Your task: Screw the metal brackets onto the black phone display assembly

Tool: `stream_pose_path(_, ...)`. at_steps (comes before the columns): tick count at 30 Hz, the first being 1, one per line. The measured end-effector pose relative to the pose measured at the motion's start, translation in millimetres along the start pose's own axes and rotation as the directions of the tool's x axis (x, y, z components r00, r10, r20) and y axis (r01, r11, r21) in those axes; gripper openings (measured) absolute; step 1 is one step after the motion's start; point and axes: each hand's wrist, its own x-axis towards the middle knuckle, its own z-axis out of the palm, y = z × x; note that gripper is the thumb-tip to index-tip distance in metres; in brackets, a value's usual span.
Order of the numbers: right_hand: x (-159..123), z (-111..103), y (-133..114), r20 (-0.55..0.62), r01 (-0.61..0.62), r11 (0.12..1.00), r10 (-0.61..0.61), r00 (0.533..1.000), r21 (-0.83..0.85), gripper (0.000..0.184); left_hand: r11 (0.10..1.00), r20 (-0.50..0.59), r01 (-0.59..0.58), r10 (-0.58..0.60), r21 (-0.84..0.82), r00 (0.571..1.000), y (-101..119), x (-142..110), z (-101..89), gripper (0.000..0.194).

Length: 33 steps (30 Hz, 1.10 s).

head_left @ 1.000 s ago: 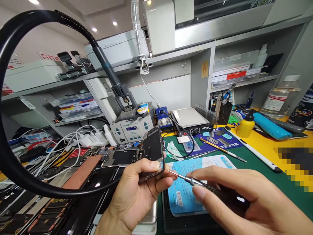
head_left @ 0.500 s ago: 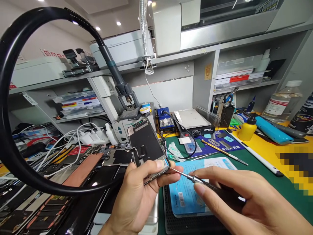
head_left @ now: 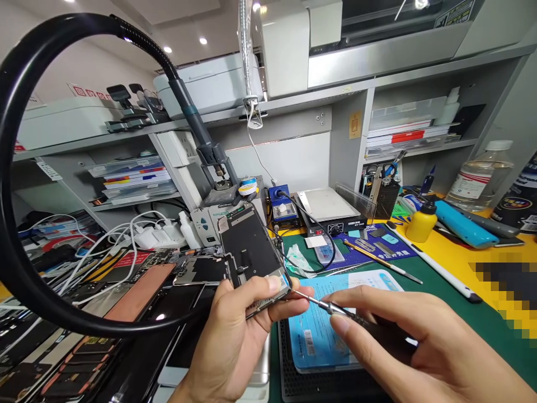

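Observation:
My left hand point(head_left: 243, 330) is closed around the lower end of a phone screen assembly point(head_left: 251, 240), thumb on its dark back face and fingers beneath. The assembly is tilted, with a flex cable along its left side. In my right hand point(head_left: 403, 336) is a screwdriver point(head_left: 316, 303) with a thin metal shaft and dark handle, pinched between thumb and forefinger. Its tip meets the lower right corner of the assembly, close to my left fingertips; the exact contact point is too small to make out. Below the hands lies a blue package point(head_left: 310, 336) on a black ridged mat point(head_left: 287, 369).
Phone parts and screens point(head_left: 138, 302) crowd the left side. A thick black flexible arm point(head_left: 8, 168) loops across the left foreground. Behind stand a hot plate point(head_left: 327, 207), a yellow bottle point(head_left: 422, 221) and a clear jug point(head_left: 478, 179). A brush point(head_left: 381, 260) lies on the right.
The whole view has shifted very slightly. Both hands, the phone screen assembly and the screwdriver keep almost the same positions relative to each other.

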Motion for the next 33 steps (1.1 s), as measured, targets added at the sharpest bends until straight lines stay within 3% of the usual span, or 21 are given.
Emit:
stream_pose_path(7,0.3,0.2,1.2,-0.004,0.011,1.000,-0.011,1.000,0.000,0.019,1.000,-0.012,-0.004,0.004,-0.007,1.000,-0.7,0.0,-0.7,0.019)
stream_pose_path(17,-2.5,3.0,-3.3,-0.045,-0.105,0.994,0.105,0.993,0.023,0.015,1.000,-0.019,-0.023,0.023,-0.006,1.000,-2.8,0.8,-2.6,0.013)
stream_pose_path(24,0.7,-0.9,-1.1,0.008,-0.050,0.999,0.050,0.999,0.020,0.018,1.000,-0.036,-0.019,0.020,0.007,0.999,-2.6,0.5,-1.5,0.012)
stream_pose_path(33,0.2,0.5,-0.6,-0.018,-0.045,0.999,0.045,0.999,0.010,0.017,1.000,-0.031,-0.005,0.005,-0.008,1.000,-3.5,2.7,-5.0,0.012)
